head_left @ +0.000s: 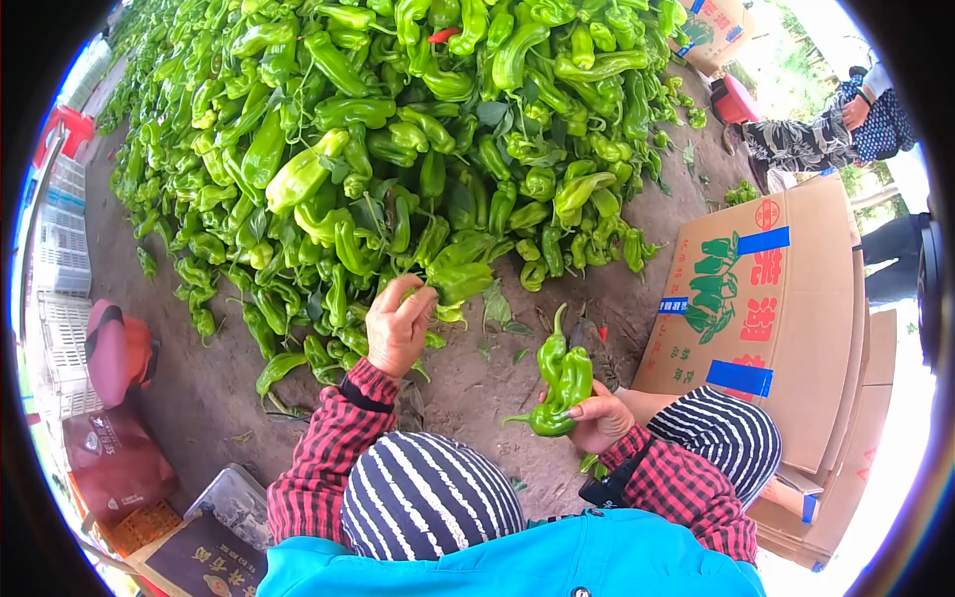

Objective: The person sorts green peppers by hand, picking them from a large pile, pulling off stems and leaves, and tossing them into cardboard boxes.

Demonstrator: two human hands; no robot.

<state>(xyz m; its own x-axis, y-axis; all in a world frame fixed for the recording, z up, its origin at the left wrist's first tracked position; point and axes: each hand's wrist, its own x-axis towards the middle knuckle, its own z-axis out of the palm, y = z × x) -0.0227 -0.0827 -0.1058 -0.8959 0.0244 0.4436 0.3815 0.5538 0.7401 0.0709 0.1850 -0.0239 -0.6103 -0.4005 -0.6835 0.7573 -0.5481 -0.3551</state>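
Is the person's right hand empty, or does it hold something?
It holds something: the right hand is closed around a few green peppers.

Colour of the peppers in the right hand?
The peppers in the right hand are green; head view.

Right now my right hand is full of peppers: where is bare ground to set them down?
Bare dirt lies between the pile and the boxes, beside your peppers; another strip between pile and red bags. The pile is crowded.

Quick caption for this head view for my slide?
Left hand grips a pepper on the pile; right hand holds green peppers.
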